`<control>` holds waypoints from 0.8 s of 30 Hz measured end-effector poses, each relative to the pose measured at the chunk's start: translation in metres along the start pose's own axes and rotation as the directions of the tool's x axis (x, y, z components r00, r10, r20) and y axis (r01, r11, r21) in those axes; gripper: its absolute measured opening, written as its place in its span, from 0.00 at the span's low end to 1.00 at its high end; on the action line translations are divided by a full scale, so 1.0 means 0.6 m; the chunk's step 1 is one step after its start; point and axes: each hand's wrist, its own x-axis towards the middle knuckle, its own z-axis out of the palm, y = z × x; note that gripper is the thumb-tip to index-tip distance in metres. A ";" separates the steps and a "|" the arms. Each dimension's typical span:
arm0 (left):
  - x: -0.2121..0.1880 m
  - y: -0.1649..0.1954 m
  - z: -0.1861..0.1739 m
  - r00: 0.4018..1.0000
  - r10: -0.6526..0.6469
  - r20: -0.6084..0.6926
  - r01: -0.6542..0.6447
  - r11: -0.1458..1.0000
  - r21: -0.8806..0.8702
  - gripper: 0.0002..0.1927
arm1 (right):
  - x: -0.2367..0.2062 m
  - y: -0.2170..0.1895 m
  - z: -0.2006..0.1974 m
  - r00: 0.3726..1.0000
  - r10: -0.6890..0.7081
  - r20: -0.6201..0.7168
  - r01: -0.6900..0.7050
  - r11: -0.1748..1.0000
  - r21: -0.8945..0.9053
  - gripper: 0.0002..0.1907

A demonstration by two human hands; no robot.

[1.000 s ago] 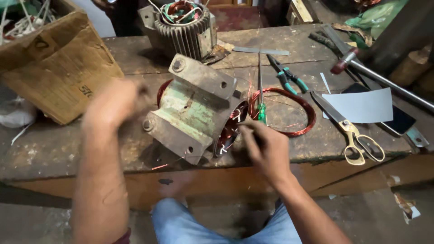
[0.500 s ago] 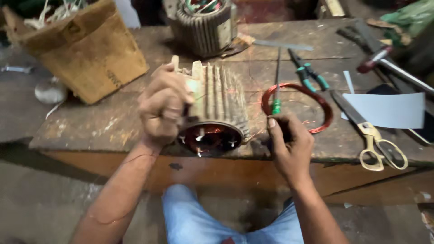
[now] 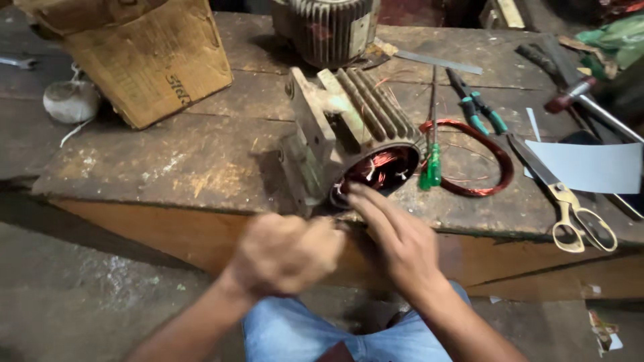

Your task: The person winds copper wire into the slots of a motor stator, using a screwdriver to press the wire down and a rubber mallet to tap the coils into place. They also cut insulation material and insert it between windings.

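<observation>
A grey finned motor housing (image 3: 349, 127) lies on its side on the wooden bench (image 3: 174, 167). Its open end faces me and shows copper windings (image 3: 379, 171). My right hand (image 3: 396, 234) has its fingers stretched out, with the tips touching the lower rim of that opening. My left hand (image 3: 288, 251) is blurred and curled into a fist at the bench's front edge, just below the housing and apart from it. Nothing shows in it.
Right of the housing lie a green-handled screwdriver (image 3: 431, 164), a copper wire coil (image 3: 479, 157), teal-handled pliers (image 3: 479, 110), scissors (image 3: 570, 208) and a white sheet (image 3: 590, 167). A cardboard box (image 3: 151, 57), a string ball (image 3: 70, 100) and a second motor (image 3: 329, 27) stand behind.
The housing was turned from base-up to lying with its open end toward me. My left hand let go and dropped to the bench edge. My right hand moved from the screwdriver to the opening.
</observation>
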 end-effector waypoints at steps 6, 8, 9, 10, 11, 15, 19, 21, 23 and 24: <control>0.008 0.056 0.041 0.819 -0.145 0.555 0.064 0.985 0.163 0.26 | -0.028 0.022 0.056 0.946 0.319 0.050 -0.315 0.946 -0.075 0.24; 0.033 0.065 0.049 0.714 -0.181 0.676 0.079 0.981 0.180 0.27 | -0.031 0.040 0.049 0.969 0.241 0.051 -0.235 0.966 -0.104 0.24; 0.046 0.069 0.052 0.654 -0.197 0.731 0.085 0.978 0.188 0.27 | -0.030 0.050 0.042 0.988 0.152 0.033 -0.146 0.981 -0.130 0.25; 0.058 0.075 0.055 0.663 -0.229 0.712 0.102 0.971 0.217 0.27 | -0.027 0.058 0.034 0.998 0.061 0.021 -0.057 0.986 -0.158 0.25; 0.068 0.081 0.059 0.672 -0.264 0.692 0.124 0.961 0.246 0.26 | -0.023 0.065 0.026 0.995 0.067 0.069 -0.054 0.983 -0.173 0.23; 0.081 0.108 0.095 0.570 -0.416 0.709 0.161 0.902 0.400 0.14 | -0.004 0.082 0.000 0.958 0.166 0.235 -0.112 0.968 -0.225 0.16; 0.080 0.128 0.154 0.527 -0.497 0.689 0.037 0.824 0.566 0.16 | 0.010 0.080 -0.008 0.967 0.173 0.186 -0.140 0.974 -0.180 0.17; 0.090 0.135 0.169 0.504 -0.564 0.654 0.048 0.775 0.630 0.17 | 0.012 0.077 -0.008 0.944 0.274 0.182 -0.224 0.941 -0.255 0.13; 0.105 0.140 0.155 0.527 -0.515 0.676 -0.029 0.784 0.620 0.18 | 0.007 0.076 -0.011 0.943 0.296 0.153 -0.257 0.938 -0.234 0.12; 0.114 0.139 0.139 0.545 -0.488 0.682 -0.069 0.785 0.616 0.18 | 0.002 0.075 -0.013 0.958 0.267 0.105 -0.247 0.953 -0.176 0.14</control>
